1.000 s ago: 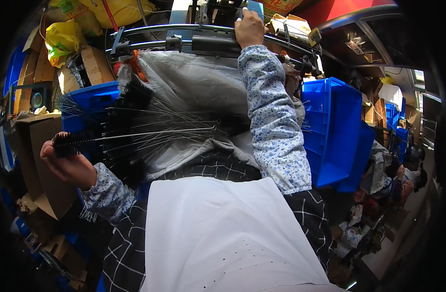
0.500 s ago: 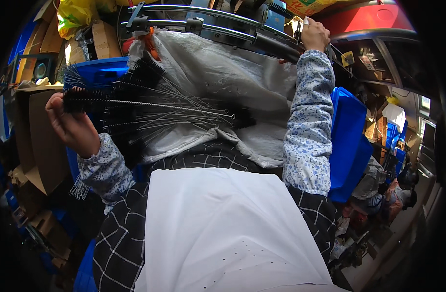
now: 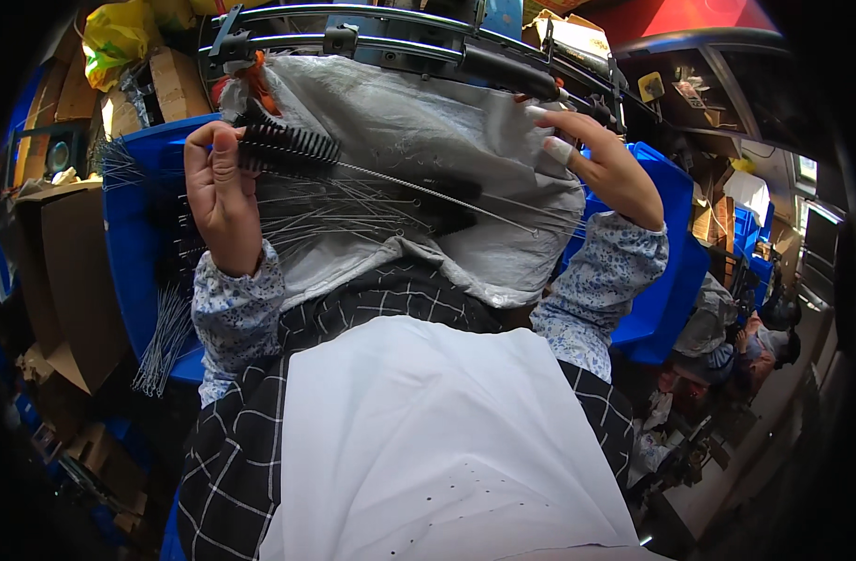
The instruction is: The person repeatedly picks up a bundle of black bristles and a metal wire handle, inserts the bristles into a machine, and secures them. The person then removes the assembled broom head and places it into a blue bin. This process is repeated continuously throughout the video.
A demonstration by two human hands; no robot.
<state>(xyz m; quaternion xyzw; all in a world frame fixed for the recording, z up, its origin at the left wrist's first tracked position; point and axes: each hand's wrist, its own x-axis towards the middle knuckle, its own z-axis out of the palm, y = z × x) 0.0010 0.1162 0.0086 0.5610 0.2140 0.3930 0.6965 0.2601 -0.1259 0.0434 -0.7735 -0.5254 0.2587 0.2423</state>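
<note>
My left hand [image 3: 224, 192] is closed round the bristled end of a black twisted-wire brush [image 3: 292, 150]. Its bare wire stem slants down to the right and ends in a small loop. Apart from the brush, my right hand [image 3: 607, 168] is open, with white wraps on its fingertips, thumb and forefinger spread. It hovers beside the end of a machine's dark cylinder [image 3: 507, 75]. Below, several more wire stems [image 3: 325, 215] with black bristles lie across a grey-white woven sheet [image 3: 400, 117] over my lap.
Metal rails [image 3: 391, 42] of the machine cross the far side. A blue bin [image 3: 129, 234] stands at left, with a bundle of wires [image 3: 164, 346] hanging over it. Another blue bin [image 3: 666, 280] is at right. Cardboard boxes [image 3: 78, 280] line the left; people sit far right.
My right hand has come off the machine's far right end, back toward me, and its fingers have spread. My left hand has moved right with the brush, which now tilts more.
</note>
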